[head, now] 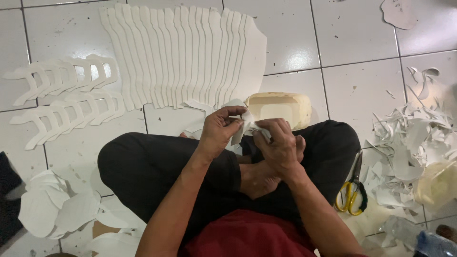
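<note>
Left hand [219,131]: pinching small white cut sheet piece [240,124], steadying it above lap | Right hand [278,143]: gripping its opposite edge | Fanned white strips [185,52]: tiled floor [352,43] far edge | Yellow-handled scissors [352,190]: floor, right.

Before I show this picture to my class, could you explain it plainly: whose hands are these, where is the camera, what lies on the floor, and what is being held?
The one picture comes from a camera worn on the person's head, looking down at their own lap as they sit cross-legged on a white tiled floor. The left hand and right hand together hold a small white cut-out piece. Ahead lies a fanned row of long white strips, and to the left overlapping curved pieces. A cream tub sits by the knees. On the right are yellow-handled scissors and a heap of offcuts.
</note>
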